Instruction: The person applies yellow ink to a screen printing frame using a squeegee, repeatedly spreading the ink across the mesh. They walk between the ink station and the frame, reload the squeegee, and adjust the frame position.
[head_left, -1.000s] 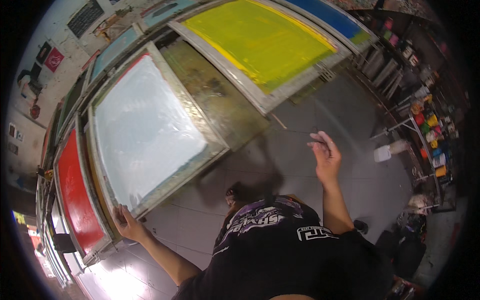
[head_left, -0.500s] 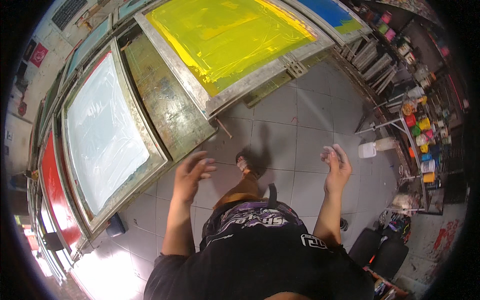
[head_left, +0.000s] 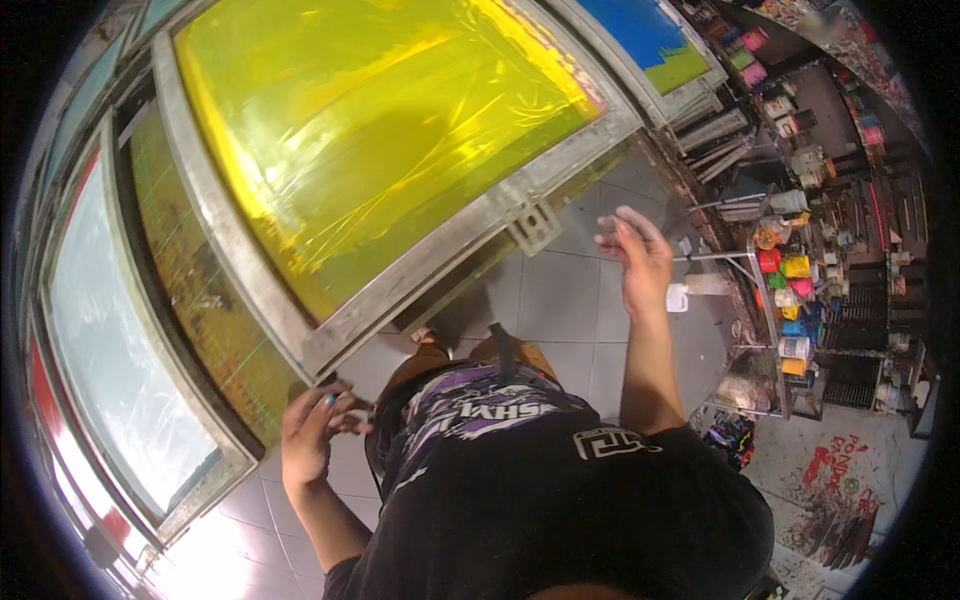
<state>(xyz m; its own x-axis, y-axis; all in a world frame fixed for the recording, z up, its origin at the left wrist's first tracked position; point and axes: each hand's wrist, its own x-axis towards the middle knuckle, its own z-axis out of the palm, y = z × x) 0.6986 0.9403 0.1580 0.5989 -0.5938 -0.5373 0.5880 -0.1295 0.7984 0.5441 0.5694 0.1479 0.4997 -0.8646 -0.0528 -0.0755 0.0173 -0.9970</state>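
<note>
A printing screen with yellow ink [head_left: 400, 130] in a metal frame fills the upper middle. Just off the near left corner of its frame is my left hand [head_left: 312, 435], fingers loosely bent and apart, with a blue spot on one finger. It holds nothing that I can see. My right hand [head_left: 645, 262] is raised beyond the frame's right corner, near a metal bracket [head_left: 533, 224] on the frame's edge. Its fingers are half curled and pale at the tips, with nothing visible in them. A screen with whitish ink [head_left: 120, 340] lies to the left, a bare stained board [head_left: 205, 290] between the two.
A screen with blue and green ink [head_left: 640, 40] is at the top right. Shelves of colourful tubs [head_left: 795, 268] and a metal rack [head_left: 765, 310] stand on the right, near a white jug [head_left: 677, 298]. Grey floor tiles [head_left: 560, 300] stretch below the screens.
I have moved closer to the yellow screen, which now looks larger. My left hand has come down and left to its near corner; my right hand has risen toward its right side.
</note>
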